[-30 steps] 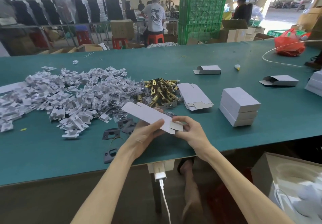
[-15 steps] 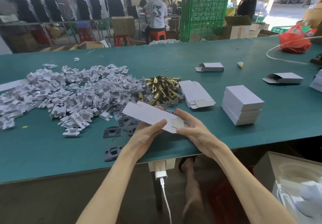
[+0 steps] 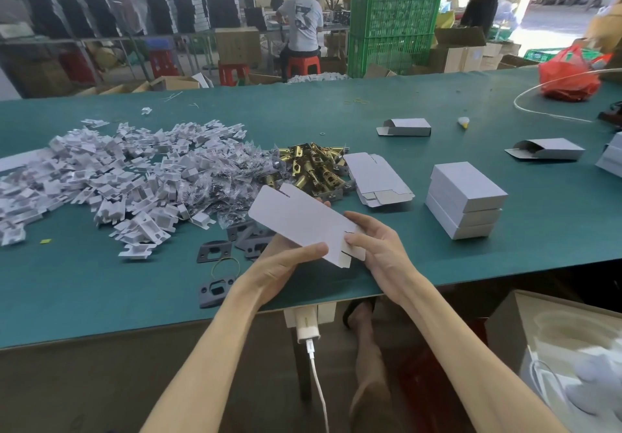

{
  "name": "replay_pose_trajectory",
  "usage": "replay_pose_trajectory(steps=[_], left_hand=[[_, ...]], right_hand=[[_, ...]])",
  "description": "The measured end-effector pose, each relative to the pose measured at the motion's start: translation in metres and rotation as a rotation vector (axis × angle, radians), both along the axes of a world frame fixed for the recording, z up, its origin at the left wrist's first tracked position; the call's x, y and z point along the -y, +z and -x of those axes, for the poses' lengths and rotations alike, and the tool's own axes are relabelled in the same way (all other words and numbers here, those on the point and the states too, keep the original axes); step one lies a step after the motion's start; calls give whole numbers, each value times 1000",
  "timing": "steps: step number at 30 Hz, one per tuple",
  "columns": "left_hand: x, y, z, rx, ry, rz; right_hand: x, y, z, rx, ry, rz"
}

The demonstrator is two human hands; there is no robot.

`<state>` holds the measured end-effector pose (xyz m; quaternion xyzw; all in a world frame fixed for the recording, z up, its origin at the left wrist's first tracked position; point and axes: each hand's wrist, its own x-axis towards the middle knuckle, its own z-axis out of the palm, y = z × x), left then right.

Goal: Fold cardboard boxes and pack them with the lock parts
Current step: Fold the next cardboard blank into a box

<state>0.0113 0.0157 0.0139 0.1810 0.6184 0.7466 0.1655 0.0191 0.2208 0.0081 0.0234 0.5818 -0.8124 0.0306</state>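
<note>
while flat, carton (image 3: 299, 224) between hands (image 3: 279, 269) (image 3: 383, 247)

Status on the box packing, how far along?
Done: a stack of closed boxes stands at right; their contents cannot be seen. In hand: the left hand and right hand grip one box blank, flat, not yet folded. Left: spare blanks, a heap of brass latches, white plastic inserts and dark plates lie loose on the table, unpacked.

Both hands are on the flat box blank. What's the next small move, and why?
Probably pop the box blank open into a sleeve by pressing its long edges together: it is flat, the left hand pinches its near edge, the right hand holds the flap end, and no flap is tucked.
</note>
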Motion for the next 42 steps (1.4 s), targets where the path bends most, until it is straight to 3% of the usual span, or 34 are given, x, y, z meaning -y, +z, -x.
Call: replay_pose_trajectory(steps=[6,18,28,32,42], left_hand=[[1,-1,3,51,-16,-43],[3,5,1,23,-60,-11],[2,3,2,-22,12,54],[1,4,1,-16,10,56],[3,6,-1,-1,-37,40]], right_hand=[[-2,0,1,25,-23,67],[1,1,0,6,-4,-8],[-6,2,0,54,5,167],[-5,2,-1,31,30,105],[-7,3,-1,17,94,180]])
